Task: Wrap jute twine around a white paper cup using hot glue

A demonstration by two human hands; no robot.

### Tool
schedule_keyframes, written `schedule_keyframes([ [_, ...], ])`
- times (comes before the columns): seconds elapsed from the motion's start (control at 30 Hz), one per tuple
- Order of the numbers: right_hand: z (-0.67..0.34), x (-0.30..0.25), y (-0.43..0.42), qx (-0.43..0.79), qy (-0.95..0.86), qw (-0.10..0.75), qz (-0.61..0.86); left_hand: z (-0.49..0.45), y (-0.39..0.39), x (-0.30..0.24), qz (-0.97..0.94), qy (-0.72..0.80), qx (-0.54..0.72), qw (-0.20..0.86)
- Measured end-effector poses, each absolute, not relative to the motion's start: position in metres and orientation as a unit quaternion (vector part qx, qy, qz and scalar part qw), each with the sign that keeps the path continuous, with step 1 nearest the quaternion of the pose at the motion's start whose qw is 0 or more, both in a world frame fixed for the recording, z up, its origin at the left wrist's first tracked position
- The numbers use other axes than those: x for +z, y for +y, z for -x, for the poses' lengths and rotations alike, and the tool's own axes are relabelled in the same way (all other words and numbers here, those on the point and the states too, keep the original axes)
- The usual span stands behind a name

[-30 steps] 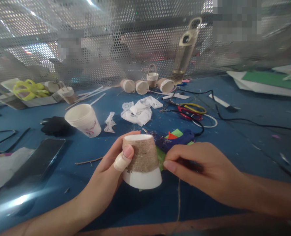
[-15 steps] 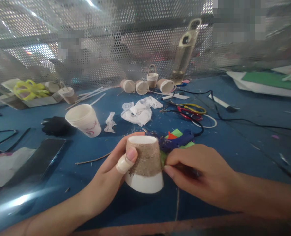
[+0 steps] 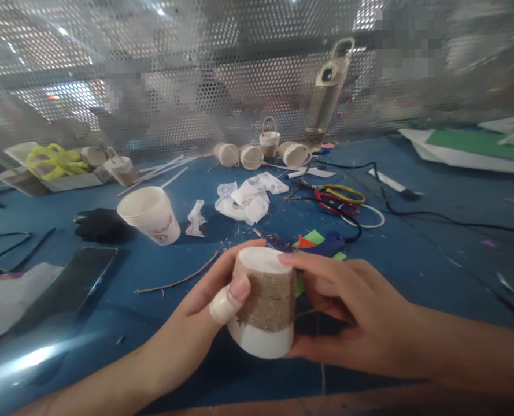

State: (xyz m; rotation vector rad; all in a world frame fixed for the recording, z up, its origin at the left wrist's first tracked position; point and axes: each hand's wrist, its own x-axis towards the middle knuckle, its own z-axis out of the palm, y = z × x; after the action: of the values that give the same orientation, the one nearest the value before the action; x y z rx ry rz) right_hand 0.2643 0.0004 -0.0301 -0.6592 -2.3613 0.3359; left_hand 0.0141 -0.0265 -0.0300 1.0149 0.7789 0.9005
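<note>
An upturned white paper cup (image 3: 265,303) wound with brown twine down to a bare white band is held over the blue table (image 3: 434,231). My left hand (image 3: 204,315) grips its left side, with a plaster on the thumb. My right hand (image 3: 347,312) clasps the right side, forefinger across the cup's base, thumb under the rim. A loose twine strand (image 3: 321,375) hangs down below the right hand. Just behind the cup lies a blue glue gun (image 3: 326,244) on green and orange paper scraps.
A stack of white cups (image 3: 150,215) lies tilted at the left, near a black phone (image 3: 70,286) and a dark glove (image 3: 98,224). Crumpled lace (image 3: 246,199), scissors (image 3: 339,199), cables and several small twine cups (image 3: 261,153) lie further back before a perforated metal screen (image 3: 196,86).
The cup has moved a little down and right and turned more upright. My right hand has gone from pinching twine beside the cup to clasping the cup itself.
</note>
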Motion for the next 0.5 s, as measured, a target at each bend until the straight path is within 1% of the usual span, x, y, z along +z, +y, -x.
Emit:
schedule_keyframes([
  [0.1, -0.267, -0.029, -0.001, 0.111, -0.903, 0.331, 0.250, -0.018, -0.024, -0.022, -0.398, 0.308, 0.394, 0.769],
  [0.2, -0.268, -0.026, -0.005, 0.094, -0.897, 0.340, 0.267, -0.023, -0.021, -0.014, -0.365, 0.267, 0.382, 0.806],
  [0.5, -0.263, -0.018, -0.014, 0.031, -0.901, 0.327, 0.284, -0.023, -0.021, -0.016, -0.347, 0.240, 0.375, 0.825],
])
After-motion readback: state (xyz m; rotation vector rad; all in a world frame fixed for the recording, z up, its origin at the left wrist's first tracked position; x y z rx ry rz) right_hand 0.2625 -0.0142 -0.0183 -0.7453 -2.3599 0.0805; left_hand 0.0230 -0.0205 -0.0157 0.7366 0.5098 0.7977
